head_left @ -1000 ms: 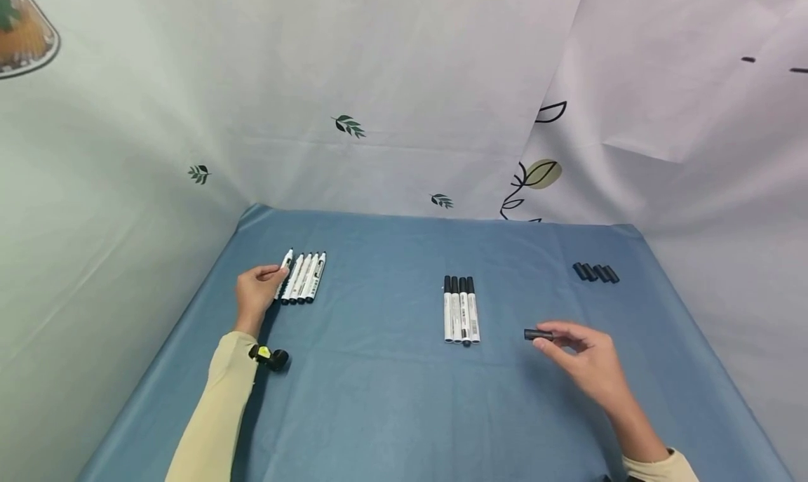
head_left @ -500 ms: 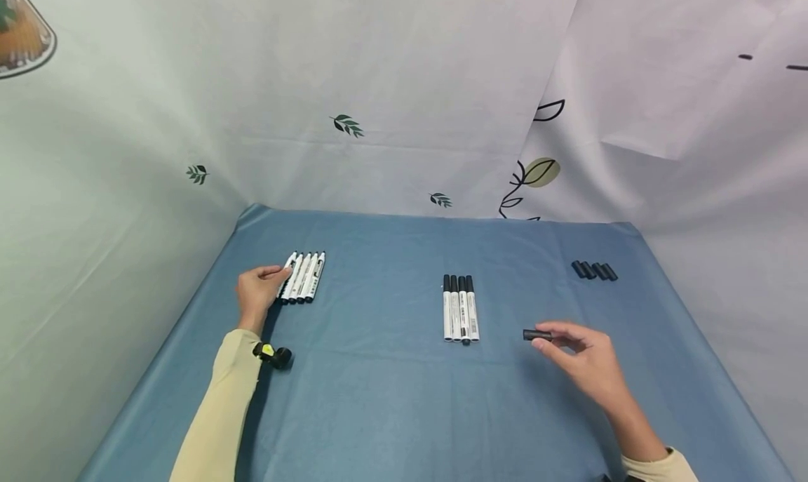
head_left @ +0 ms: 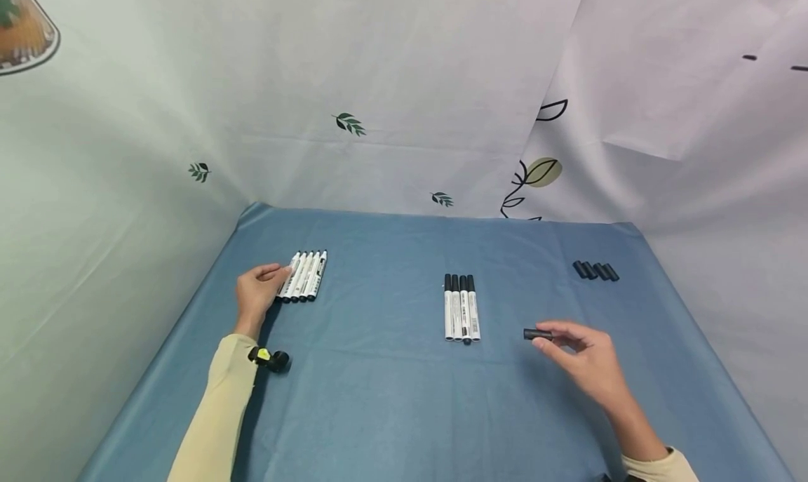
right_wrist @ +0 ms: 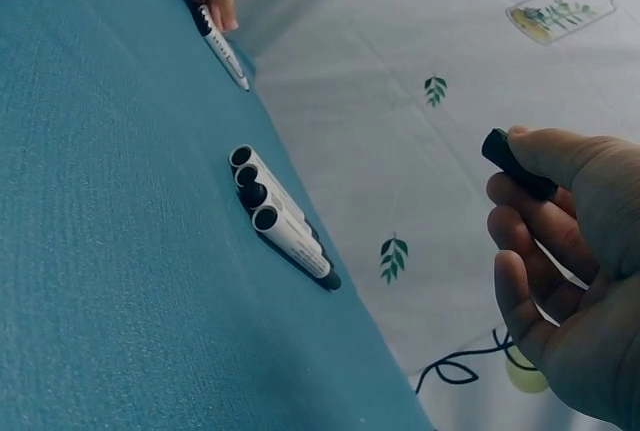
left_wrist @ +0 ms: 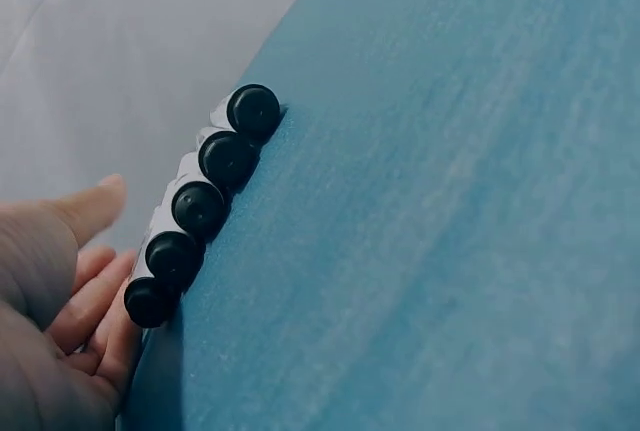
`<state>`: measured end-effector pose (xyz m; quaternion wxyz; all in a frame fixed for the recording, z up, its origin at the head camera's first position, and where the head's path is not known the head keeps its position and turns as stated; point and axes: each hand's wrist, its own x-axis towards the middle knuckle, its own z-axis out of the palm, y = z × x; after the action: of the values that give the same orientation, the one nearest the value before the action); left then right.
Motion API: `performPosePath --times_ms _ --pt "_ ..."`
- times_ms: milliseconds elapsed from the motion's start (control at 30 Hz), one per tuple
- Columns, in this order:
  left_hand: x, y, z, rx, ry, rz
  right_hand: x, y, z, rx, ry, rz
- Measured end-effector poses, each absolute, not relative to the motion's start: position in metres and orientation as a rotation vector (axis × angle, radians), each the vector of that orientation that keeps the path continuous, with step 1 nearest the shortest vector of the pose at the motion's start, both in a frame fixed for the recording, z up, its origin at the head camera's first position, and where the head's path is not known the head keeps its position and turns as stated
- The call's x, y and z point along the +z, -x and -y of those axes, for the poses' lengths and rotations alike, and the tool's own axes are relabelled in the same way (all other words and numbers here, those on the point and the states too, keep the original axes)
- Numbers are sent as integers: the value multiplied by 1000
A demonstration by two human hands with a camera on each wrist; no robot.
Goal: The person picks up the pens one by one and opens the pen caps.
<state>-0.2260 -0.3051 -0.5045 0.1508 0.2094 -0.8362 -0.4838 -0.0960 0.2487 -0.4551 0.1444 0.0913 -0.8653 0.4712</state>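
At the left, a row of uncapped white markers (head_left: 309, 275) lies side by side, dark tips pointing away from me. My left hand (head_left: 255, 292) is at the row's left side. In the left wrist view, its thumb stands away from the markers, while the other fingers (left_wrist: 100, 301) rest beside the outermost black marker end (left_wrist: 150, 303). My right hand (head_left: 583, 356) pinches a black marker cap (head_left: 536, 335) between thumb and fingers, held above the cloth.
Several white markers with black caps (head_left: 462, 306) lie in a row mid-table. Farther right, several loose black caps (head_left: 595, 271) lie side by side. Blue cloth (head_left: 379, 405) covers the table, with a white patterned curtain (head_left: 391, 82) behind and at the sides.
My left hand has brought the leftmost marker rightward against the others, and its thumb now stands off it. The right hand keeps its place with the cap.
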Motion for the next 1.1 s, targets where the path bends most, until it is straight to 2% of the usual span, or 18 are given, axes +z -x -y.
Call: performPosePath --times_ms 267,600,900,1100 --pt "-507 222 299 -1391 -406 2242 -456 100 -253 1352 -270 2485" --pt "-473 205 258 -1536 -135 2082 -454 116 -260 1318 -162 2394" --pt "-427 166 209 -1647 96 2021 -459 131 -273 1277 25 2351" --pt "-424 145 197 -1656 231 2050 -465 146 -289 1235 36 2240"
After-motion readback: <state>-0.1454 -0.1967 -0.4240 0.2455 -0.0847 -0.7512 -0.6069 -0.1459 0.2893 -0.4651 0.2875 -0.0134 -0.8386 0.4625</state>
